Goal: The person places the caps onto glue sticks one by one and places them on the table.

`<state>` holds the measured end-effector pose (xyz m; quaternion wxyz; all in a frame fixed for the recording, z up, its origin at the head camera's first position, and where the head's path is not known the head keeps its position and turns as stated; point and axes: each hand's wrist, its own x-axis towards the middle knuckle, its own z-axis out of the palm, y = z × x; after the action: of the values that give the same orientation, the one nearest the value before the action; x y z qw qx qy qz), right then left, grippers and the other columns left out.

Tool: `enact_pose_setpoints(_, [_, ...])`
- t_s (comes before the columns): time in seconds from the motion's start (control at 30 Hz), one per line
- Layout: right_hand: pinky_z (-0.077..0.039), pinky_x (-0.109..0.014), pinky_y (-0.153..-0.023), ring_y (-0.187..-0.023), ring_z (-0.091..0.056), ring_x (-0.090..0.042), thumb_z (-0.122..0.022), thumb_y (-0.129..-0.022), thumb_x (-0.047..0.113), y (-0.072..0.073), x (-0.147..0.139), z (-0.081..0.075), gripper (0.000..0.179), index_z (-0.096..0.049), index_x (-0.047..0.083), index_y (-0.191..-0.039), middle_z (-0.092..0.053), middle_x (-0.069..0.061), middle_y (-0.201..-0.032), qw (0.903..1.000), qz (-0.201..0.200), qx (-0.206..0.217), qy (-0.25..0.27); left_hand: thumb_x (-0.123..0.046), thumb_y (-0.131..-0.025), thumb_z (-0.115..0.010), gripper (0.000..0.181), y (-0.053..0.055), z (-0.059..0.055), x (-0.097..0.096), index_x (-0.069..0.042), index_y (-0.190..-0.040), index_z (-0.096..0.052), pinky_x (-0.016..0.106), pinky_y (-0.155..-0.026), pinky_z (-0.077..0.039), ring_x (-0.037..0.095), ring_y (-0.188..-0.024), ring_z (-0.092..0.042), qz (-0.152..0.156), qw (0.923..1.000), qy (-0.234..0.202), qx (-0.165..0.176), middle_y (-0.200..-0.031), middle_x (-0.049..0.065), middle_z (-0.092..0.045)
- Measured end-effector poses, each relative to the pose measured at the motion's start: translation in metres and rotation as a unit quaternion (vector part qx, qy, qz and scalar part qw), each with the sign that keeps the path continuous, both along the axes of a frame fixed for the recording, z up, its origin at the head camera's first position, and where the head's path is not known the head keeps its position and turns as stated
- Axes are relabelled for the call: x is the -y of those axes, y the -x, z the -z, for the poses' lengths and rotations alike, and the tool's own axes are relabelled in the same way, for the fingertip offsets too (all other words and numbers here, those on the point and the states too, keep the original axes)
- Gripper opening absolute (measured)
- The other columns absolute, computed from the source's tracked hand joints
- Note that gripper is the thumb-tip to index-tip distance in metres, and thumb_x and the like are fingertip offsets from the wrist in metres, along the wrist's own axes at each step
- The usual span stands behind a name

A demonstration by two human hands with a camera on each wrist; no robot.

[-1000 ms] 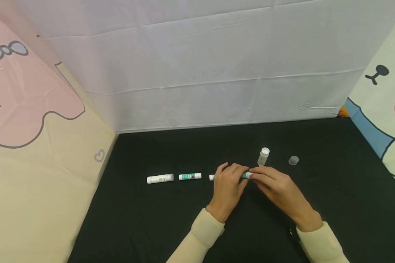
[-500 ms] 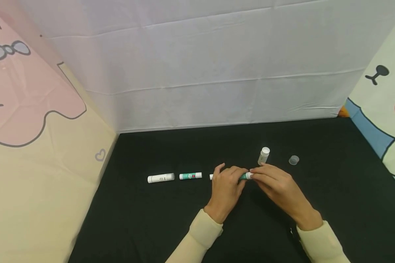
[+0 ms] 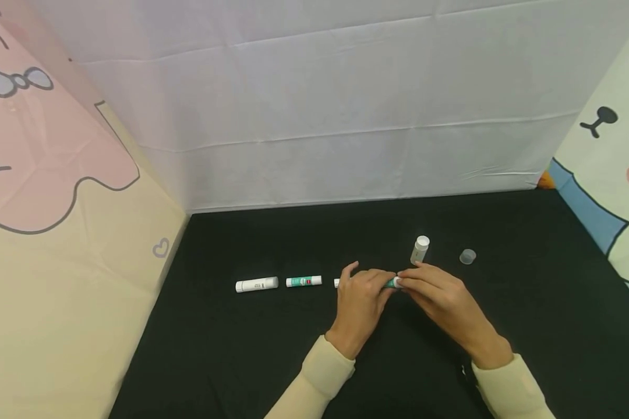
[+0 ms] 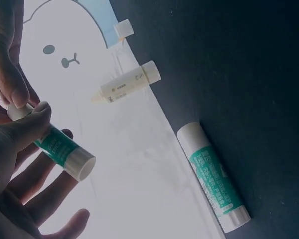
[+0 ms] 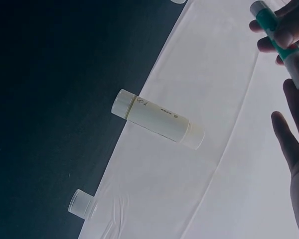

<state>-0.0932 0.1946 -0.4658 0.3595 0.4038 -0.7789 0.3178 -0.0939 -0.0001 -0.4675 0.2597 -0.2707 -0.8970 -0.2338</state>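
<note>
A green glue stick with white ends [image 4: 59,147] is held between both hands. My left hand [image 3: 360,305] grips its green body between thumb and fingers. From the other side, my right hand [image 3: 447,304] pinches its white end with thumb and fingertips. Beyond the right hand a white glue stick [image 3: 420,249] stands upright, its narrower top bare in the right wrist view. A clear cap [image 3: 467,256] sits to the right of it. Near the left hand, another green glue stick [image 4: 213,175] shows in the left wrist view; the left hand mostly hides it in the head view.
To the left on the black tabletop [image 3: 230,355] lie a green glue stick [image 3: 304,281] and a larger white glue stick [image 3: 257,284], roughly in a row. A white cloth [image 3: 314,116] hangs along the back edge. Printed cartoon cloths border both sides.
The left hand has shifted very slightly to the left. Both hands keep hold of the glue stick, and the things on the table stay where they were.
</note>
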Motion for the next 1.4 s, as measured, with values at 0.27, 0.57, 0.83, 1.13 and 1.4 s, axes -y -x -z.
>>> enact_pose_setpoints(0.27, [-0.039, -0.025, -0.119, -0.094, -0.074, -0.032, -0.048, -0.113, 0.03, -0.004, -0.0013, 0.0007, 0.046, -0.079, -0.002, -0.102, -0.078, -0.012, -0.103, 0.9994, 0.005, 0.034, -0.005, -0.022, -0.088, -0.087, 0.016, -0.0014, 0.0009, 0.0, -0.018, -0.103, -0.082, 0.048, -0.104, -0.053, 0.008, -0.091, -0.076, 0.006, 0.9997, 0.015, -0.017, -0.101, -0.009, -0.081])
enact_pose_setpoints(0.57, [-0.043, -0.03, -0.117, -0.097, -0.073, -0.024, -0.051, -0.111, 0.029, -0.0045, -0.0002, 0.0024, 0.042, -0.078, -0.002, -0.102, -0.076, -0.012, -0.103, 0.9977, -0.017, 0.063, 0.021, -0.022, -0.088, -0.086, 0.014, -0.0025, 0.0009, -0.0001, -0.018, -0.1, -0.082, 0.046, -0.101, -0.053, 0.009, -0.085, -0.075, 0.009, 0.9994, 0.013, -0.031, -0.097, -0.009, -0.08])
enact_pose_setpoints(0.83, [-0.041, -0.034, -0.119, -0.101, -0.073, -0.016, -0.054, -0.11, 0.028, -0.0036, 0.0028, 0.0039, 0.039, -0.079, 0.0, -0.099, -0.076, -0.013, -0.1, 0.9955, -0.031, 0.075, 0.049, -0.02, -0.085, -0.088, 0.015, -0.0046, -0.0002, 0.0002, -0.017, -0.098, -0.082, 0.042, -0.101, -0.054, 0.007, -0.082, -0.074, -0.002, 0.9987, 0.026, -0.044, -0.096, -0.009, -0.08])
enact_pose_setpoints(1.13, [-0.041, -0.036, -0.119, -0.11, -0.072, -0.007, -0.057, -0.109, 0.028, -0.0037, 0.0049, 0.0049, 0.039, -0.079, -0.001, -0.096, -0.077, -0.015, -0.099, 0.9917, -0.048, 0.09, 0.078, -0.014, -0.084, -0.089, 0.016, -0.0062, -0.0014, -0.0008, -0.014, -0.098, -0.082, 0.04, -0.099, -0.054, 0.008, -0.082, -0.075, -0.001, 0.9975, 0.023, -0.067, -0.094, -0.007, -0.08])
enact_pose_setpoints(1.4, [-0.039, -0.038, -0.121, -0.107, -0.072, -0.005, -0.061, -0.107, 0.028, -0.0034, 0.0066, 0.0072, 0.039, -0.079, -0.003, -0.093, -0.077, -0.017, -0.097, 0.988, -0.058, 0.104, 0.099, -0.015, -0.083, -0.089, 0.016, -0.0073, -0.0005, -0.0001, -0.014, -0.097, -0.082, 0.039, -0.099, -0.054, 0.008, -0.081, -0.074, -0.003, 0.995, 0.036, -0.093, -0.092, -0.007, -0.08])
